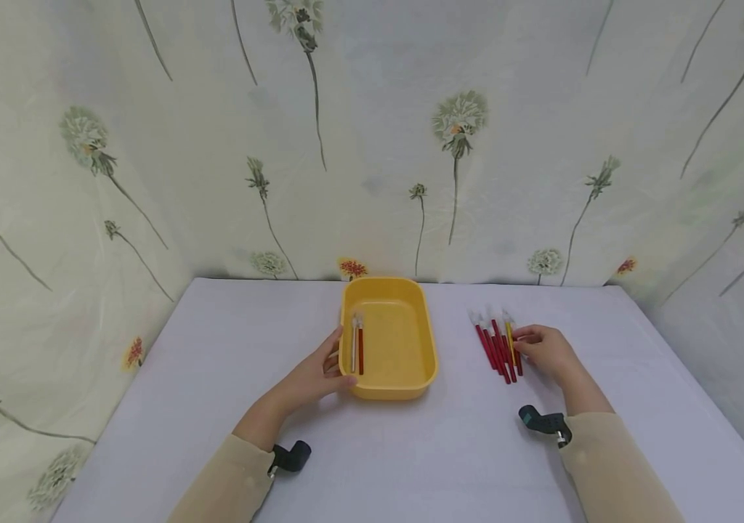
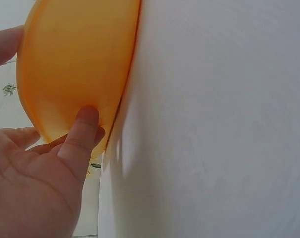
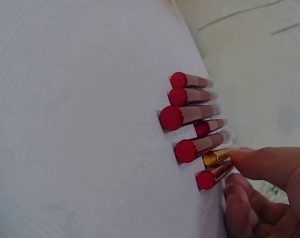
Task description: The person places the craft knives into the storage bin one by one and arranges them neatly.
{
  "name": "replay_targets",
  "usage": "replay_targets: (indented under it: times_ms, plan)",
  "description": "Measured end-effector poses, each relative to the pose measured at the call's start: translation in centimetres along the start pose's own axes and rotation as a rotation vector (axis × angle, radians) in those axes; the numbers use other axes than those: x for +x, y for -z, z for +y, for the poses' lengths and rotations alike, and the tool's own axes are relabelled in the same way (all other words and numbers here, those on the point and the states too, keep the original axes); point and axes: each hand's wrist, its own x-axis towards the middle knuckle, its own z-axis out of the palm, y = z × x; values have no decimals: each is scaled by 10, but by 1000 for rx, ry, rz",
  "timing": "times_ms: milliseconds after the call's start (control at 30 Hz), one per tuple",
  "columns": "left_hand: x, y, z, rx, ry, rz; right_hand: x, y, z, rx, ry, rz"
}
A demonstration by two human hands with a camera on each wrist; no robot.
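Note:
A yellow plastic tray [image 1: 388,392] stands on the table, with a red brush-like stick [image 1: 361,352] and a silvery one [image 1: 354,352] lying along its left side inside. My left hand [image 1: 309,381] grips the tray's near left corner, thumb at the rim and fingers against the outer wall [image 2: 80,64]. To the right lie several slim red sticks [image 1: 490,349] with pale tips, plus one yellow stick [image 3: 215,157]. My right hand [image 1: 545,352] is at their right side; its thumb [image 3: 259,161] overlaps the yellow stick and the rightmost red stick [image 3: 209,179]. I cannot tell which it pinches.
A white cloth covers the table [image 1: 385,465]. Behind and at both sides hangs a pale curtain [image 1: 372,145] printed with dandelions. Each wrist carries a small black camera mount, the left mount [image 1: 291,456] beside the sleeve and the right mount [image 1: 542,421] near the table's front.

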Motion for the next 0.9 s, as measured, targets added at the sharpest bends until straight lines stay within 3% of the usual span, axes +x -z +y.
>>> replay_targets:
  times_ms: [600, 900]
  plan:
    - [1, 0, -5, 20, 18, 24, 7, 8, 3, -63, -52, -32]
    - [3, -1, -7, 28, 20, 15, 6, 9, 10, 16, -76, -10]
